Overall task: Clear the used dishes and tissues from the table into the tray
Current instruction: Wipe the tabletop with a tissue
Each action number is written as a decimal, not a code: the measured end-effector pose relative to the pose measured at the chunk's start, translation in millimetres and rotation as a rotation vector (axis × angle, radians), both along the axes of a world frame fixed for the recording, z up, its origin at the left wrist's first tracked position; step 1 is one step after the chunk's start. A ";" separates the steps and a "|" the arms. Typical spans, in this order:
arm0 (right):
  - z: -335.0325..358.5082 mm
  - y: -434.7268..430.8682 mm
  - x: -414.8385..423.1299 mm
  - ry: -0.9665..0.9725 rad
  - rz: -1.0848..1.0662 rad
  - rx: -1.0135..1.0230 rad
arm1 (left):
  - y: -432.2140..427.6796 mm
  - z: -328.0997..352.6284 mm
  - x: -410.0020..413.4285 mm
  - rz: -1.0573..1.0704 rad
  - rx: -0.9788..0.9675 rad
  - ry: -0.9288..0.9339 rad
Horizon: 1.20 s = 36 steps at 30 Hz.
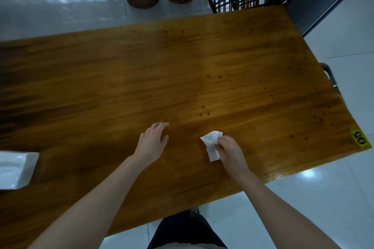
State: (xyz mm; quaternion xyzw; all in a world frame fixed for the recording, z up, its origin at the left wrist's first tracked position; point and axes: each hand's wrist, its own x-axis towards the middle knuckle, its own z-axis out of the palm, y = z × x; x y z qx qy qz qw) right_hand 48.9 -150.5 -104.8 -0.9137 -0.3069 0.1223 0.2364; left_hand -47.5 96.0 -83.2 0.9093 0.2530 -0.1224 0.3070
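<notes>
Left hand (151, 141), fingers relaxed and holding nothing, hovers over a wide wooden table (182, 66). A white dish (14, 170) sits at its left edge. Right hand (228, 151) pinches a crumpled tissue (211, 143) lying on the tabletop between both hands.

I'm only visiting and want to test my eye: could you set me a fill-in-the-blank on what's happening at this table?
1. The right hand pinches a crumpled white ____ on the wooden table.
2. The left hand holds ____, fingers relaxed.
3. The yellow sticker at the table's corner reads ____.
Missing words: tissue; nothing; 05.
</notes>
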 end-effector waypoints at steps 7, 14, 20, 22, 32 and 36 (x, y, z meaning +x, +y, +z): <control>1.1 14.3 42.4 -0.035 -0.074 -0.023 | 12.6 -5.0 19.3 -0.044 0.056 -0.027; -3.3 -4.5 75.0 0.001 -0.211 -0.042 | 15.2 -3.0 37.1 -0.069 0.075 -0.008; -1.7 21.3 39.5 0.025 -0.042 0.037 | 12.9 0.2 50.6 -0.049 0.084 0.020; -2.9 42.0 30.9 0.052 0.045 0.043 | 11.3 2.1 55.6 -0.018 0.094 0.028; 0.8 53.4 111.2 0.008 0.048 -0.008 | 13.9 -1.8 66.8 0.007 0.139 0.008; -1.2 50.3 90.5 -0.008 0.081 -0.068 | 14.0 -1.4 72.3 0.026 0.133 0.010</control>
